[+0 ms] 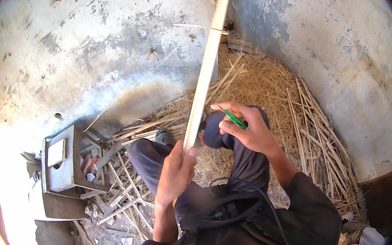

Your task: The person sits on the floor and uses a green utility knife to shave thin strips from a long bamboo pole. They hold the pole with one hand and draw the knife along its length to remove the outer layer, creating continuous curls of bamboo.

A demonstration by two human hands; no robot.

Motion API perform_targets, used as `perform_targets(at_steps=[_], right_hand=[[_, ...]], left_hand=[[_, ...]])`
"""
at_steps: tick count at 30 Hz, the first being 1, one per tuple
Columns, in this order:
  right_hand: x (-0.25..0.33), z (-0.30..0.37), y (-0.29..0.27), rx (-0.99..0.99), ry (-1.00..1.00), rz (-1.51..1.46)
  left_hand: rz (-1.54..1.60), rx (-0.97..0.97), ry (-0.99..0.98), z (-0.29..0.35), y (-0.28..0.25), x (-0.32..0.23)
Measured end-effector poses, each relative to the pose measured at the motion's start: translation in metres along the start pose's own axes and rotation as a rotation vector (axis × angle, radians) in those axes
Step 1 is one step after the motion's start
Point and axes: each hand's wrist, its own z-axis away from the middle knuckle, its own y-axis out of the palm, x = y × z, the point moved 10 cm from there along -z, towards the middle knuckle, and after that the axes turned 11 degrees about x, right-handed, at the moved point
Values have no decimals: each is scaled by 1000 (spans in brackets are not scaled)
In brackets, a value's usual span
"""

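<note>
My left hand (174, 174) is closed around the lower end of a long pale wooden strip (206, 73), which looks like split bamboo or cane. The strip slants up and away to the right, its far end in front of the wall. A thin curled sliver (197, 26) crosses it near the top. In my right hand (255, 129) is a small knife with a green handle (236, 119), gripped between thumb and fingers. Its short dark blade points up and left, apart from the strip. Both hands are above my bent knees.
Straw and fine shavings (254, 82) cover the floor ahead. Many long split strips (321, 142) lie along the right wall. To the left stands a worn wooden box (62, 159) with things inside, near more scattered sticks (122, 198). A dark cable (262, 193) loops across my lap.
</note>
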Motion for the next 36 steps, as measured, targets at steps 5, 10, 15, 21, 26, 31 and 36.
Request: perform_targets(at_steps=[5,10,15,21,26,31,36], right_hand=[[6,-31,0,96,63,-159],[17,-59,-36,29,9,19],[24,-93,-80,-64,-94,-15],[14,-113,-100,-125,-87,-9],[-6,-93,-96,-246,-341,30],[-10,-72,-43,10,-388,546],[6,-57,-25,81,-490,709]], left_hand=[[-156,104,92,-19,15,-18],[-60,104,160,-36,9,-35],[-304,131,241,-45,-20,-11],[-14,132,-15,-50,-23,21],[78,23,52,-65,-18,2],[248,-12,94,-80,-13,-10],[13,-55,109,-86,-9,-28]])
